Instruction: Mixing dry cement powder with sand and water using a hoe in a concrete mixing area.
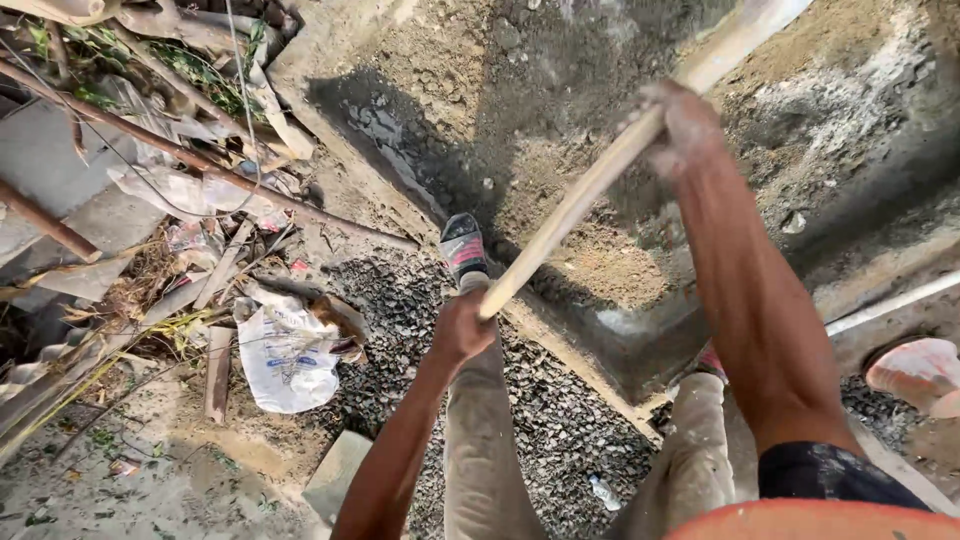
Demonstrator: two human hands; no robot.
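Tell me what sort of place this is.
Most likely an outdoor building site: a heap of sand and grey cement on the ground, loose gravel underfoot, and scrap timber and torn sacks piled alongside.

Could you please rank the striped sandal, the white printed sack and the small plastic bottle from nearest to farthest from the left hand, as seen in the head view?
Measured from the left hand gripping the wooden handle's lower end:
1. Striped sandal, just above the hand, on the forward foot.
2. White printed sack, to the hand's left on the rubble.
3. Small plastic bottle, below and to the right on the gravel, a little farther than the sack.
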